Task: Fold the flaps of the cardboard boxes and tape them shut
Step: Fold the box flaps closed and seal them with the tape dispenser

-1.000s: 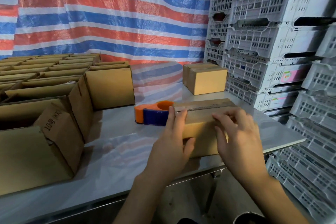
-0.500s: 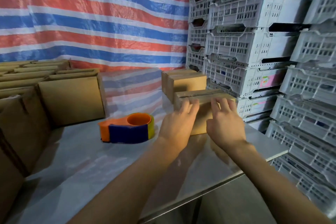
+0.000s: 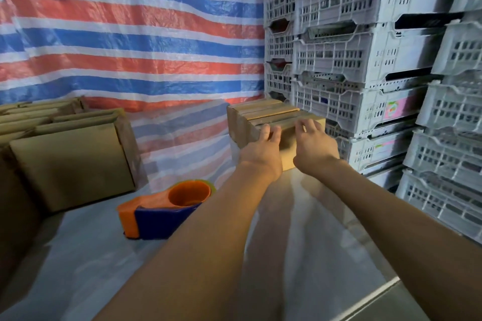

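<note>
A closed cardboard box [image 3: 287,142] with tape along its top seam stands at the far right of the table, pushed up against two other sealed boxes [image 3: 257,109]. My left hand [image 3: 262,150] rests against its near left side with the fingertips on the top edge. At the box's near right corner, my right hand [image 3: 314,147] has its fingers spread and touching the top. Both arms are stretched far forward. An orange and blue tape dispenser [image 3: 167,207] lies on the table to the left of my left forearm, untouched.
Open, unsealed cardboard boxes [image 3: 73,161] stand in rows along the left. White plastic crates [image 3: 365,60] are stacked high on the right, close behind the sealed boxes. The grey table [image 3: 300,255] ends in an edge at lower right. A striped tarp with a sign hangs behind.
Both hands have slid the taped box away from me and to the right until it met the sealed boxes. The tape dispenser stayed where it lay.
</note>
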